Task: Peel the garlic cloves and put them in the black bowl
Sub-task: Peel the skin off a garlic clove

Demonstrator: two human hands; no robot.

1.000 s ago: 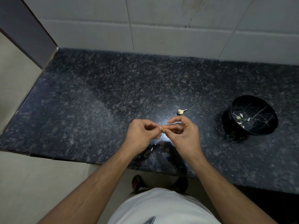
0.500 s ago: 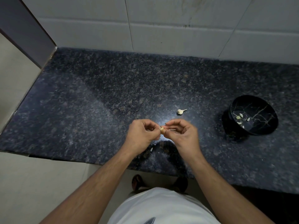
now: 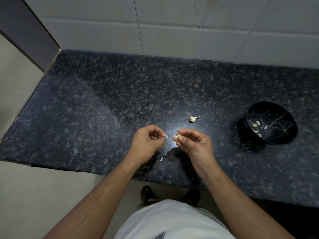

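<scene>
The dark stone counter spans the view beneath the tiled wall. The black bowl sits at 3 o'clock from your hands, holding several peeled cloves. Your right hand pinches a garlic clove at its fingertips; your left hand, just apart at 9 o'clock, pinches a flake of peel. One unpeeled clove lies at 12 o'clock. Peel scraps lie at 6 o'clock.
</scene>
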